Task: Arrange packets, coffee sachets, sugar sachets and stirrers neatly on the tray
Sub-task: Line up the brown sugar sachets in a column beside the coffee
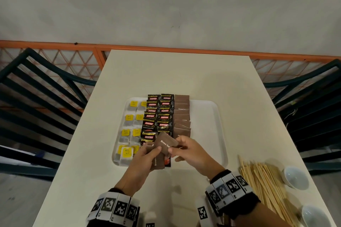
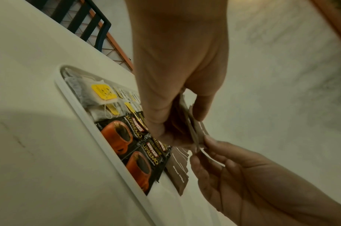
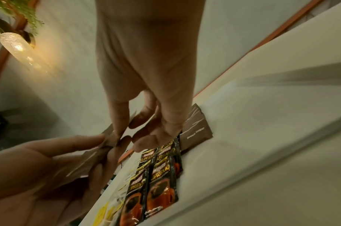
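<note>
**Both hands on brown sugar sachets above the tray's near edge**

Nearest the camera, the two wrists wear bands with black-and-white markers. The left hand grips a small stack of sugar sachets, thumb on top. The right hand pinches one tilted sachet by its corner between thumb and fingers; this sachet still touches the stack, so the hands meet on the brown paper, fingers curled.

The tabletop is white and carries everything. The tray, also white, lies in its middle, nearer the near edge. On the tray, from the left edge: two columns of tea bags with yellow tags, then two columns of black coffee sachets overlapping from the far edge to the near edge, then one column of brown sugar sachets, its top one overhanging the tray's far edge. The tray's right part is bare.

At the tabletop's near right corner lies a loose pile of wooden stirrers, off the tray, with two small white bowls just beside it along the right edge. Dark chairs stand at both sides.
</note>
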